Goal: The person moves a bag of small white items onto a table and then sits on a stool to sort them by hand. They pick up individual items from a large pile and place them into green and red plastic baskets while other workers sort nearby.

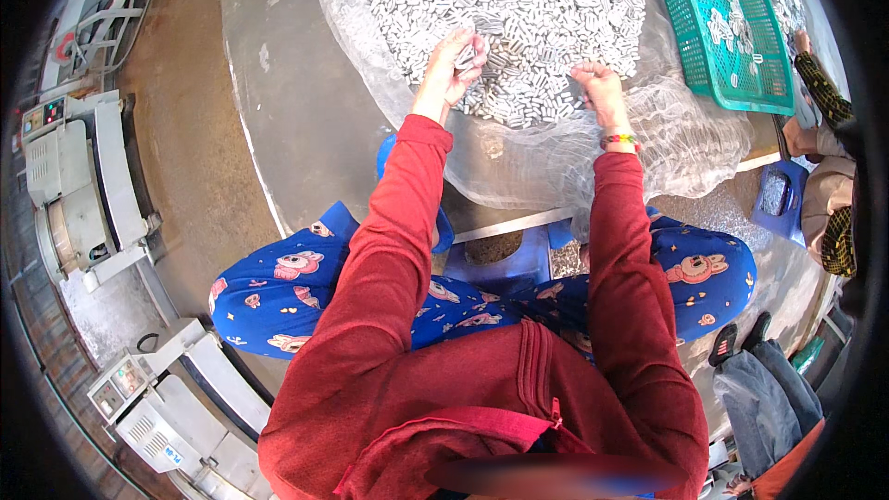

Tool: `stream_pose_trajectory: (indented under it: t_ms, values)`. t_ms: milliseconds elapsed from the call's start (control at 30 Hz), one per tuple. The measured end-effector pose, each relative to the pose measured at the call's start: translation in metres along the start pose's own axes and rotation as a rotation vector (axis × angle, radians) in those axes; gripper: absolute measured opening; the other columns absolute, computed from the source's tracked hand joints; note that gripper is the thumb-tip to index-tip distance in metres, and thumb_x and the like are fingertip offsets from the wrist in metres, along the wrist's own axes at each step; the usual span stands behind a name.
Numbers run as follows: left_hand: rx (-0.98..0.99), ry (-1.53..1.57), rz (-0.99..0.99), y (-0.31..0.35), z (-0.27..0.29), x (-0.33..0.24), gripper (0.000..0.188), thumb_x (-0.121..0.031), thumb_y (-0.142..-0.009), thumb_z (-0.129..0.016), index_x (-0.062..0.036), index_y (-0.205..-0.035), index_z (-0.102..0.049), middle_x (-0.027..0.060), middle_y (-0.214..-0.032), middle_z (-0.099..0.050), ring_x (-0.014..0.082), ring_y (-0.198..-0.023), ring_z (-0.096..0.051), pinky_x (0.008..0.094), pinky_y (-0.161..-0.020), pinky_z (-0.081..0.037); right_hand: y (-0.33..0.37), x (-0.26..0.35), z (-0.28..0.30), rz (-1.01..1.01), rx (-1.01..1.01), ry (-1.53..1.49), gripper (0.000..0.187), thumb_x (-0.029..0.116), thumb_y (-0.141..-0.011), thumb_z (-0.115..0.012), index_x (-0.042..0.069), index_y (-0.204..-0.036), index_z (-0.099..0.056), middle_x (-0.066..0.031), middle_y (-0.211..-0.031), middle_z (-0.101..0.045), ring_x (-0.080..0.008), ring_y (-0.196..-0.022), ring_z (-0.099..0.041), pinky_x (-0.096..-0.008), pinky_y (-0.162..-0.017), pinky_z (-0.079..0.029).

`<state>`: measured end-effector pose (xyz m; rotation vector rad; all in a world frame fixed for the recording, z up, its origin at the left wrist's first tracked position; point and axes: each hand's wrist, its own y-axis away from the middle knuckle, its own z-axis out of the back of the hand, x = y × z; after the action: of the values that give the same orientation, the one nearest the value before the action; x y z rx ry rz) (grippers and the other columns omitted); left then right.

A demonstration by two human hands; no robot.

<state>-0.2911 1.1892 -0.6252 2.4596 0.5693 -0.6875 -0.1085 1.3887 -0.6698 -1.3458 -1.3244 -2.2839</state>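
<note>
A wide pile of small silver, slotted metal pieces that look like strap buckles (519, 0) lies on a sheer net cloth (528, 162) on the table. Over the near left part of the pile, my left hand (449, 69) is turned partly palm up, its fingers curled round a few of these buckles. My right hand (602, 91) is at the near right edge of the pile, thumb and fingers drawn together in a pinch. Whatever may be between those fingertips is too small to make out.
A green plastic basket (696, 56) with some loose pieces stands right of the pile. Beyond it, another person's hand (802, 41) reaches toward more pieces. Blue stools (500, 268) stand below the table edge. Grey machines (79, 185) line the left side.
</note>
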Motion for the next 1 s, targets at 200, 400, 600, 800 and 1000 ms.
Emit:
stream_pose_trajectory:
  t_ms: [200, 400, 600, 800, 1000]
  values:
    - [-0.02, -0.682, 0.2, 0.022, 0.0, 0.017, 0.017, -0.006, -0.08, -0.064, -0.0065, -0.093, -0.053, 0.0091, -0.088, -0.055, 0.0098, -0.061, -0.052, 0.0217, -0.041, -0.038, -0.011, -0.034, -0.041, 0.392, -0.267, 0.809, 0.03, 0.028, -0.072, -0.072, 0.005, -0.087, -0.061, -0.0153, -0.077, -0.065, -0.0271, -0.076, -0.064, -0.0382, -0.067, -0.048]
    - [0.023, -1.969, -0.359, 0.039, 0.028, 0.082, 0.021, -0.012, -0.076, -0.067, 0.0008, -0.088, -0.055, 0.0175, -0.087, -0.058, 0.0342, -0.08, -0.06, 0.0412, -0.068, -0.049, -0.009, -0.005, -0.023, 0.212, 0.206, -0.204, 0.02, 0.02, -0.074, -0.068, 0.005, -0.083, -0.058, -0.0118, -0.086, -0.065, -0.0194, -0.073, -0.061, -0.0313, -0.058, -0.047]
    - [-0.158, -1.146, 0.103, 0.019, 0.002, 0.043, 0.018, -0.012, -0.075, -0.067, -0.0022, -0.08, -0.053, 0.0098, -0.079, -0.056, 0.0182, -0.063, -0.058, 0.0322, -0.055, -0.046, 0.026, 0.015, 0.003, 0.229, 0.54, -0.959, 0.038, 0.01, -0.074, -0.052, 0.005, -0.111, -0.051, -0.019, -0.109, -0.058, -0.0271, -0.094, -0.06, -0.0369, -0.073, -0.052]
    - [0.269, -1.695, -0.326, 0.024, -0.084, 0.023, 0.023, -0.012, -0.069, -0.064, -0.0054, -0.087, -0.052, 0.0148, -0.094, -0.053, 0.0257, -0.095, -0.053, 0.0369, -0.077, -0.045, 0.055, 0.005, -0.061, -0.119, 0.399, -1.469, 0.049, 0.037, -0.086, -0.053, 0.004, -0.122, -0.049, -0.0133, -0.121, -0.053, -0.0261, -0.11, -0.051, -0.0474, -0.091, -0.043]
    - [0.284, -1.7, -0.865, 0.039, -0.149, 0.036, 0.033, -0.009, -0.075, -0.062, -0.0071, -0.107, -0.058, 0.0149, -0.109, -0.052, 0.0309, -0.105, -0.05, 0.0386, -0.091, -0.041, 0.05, 0.026, -0.051, 0.49, -0.208, -0.908, 0.032, 0.03, -0.085, -0.056, 0.004, -0.104, -0.056, -0.011, -0.097, -0.06, -0.0262, -0.092, -0.057, -0.0384, -0.077, -0.051]
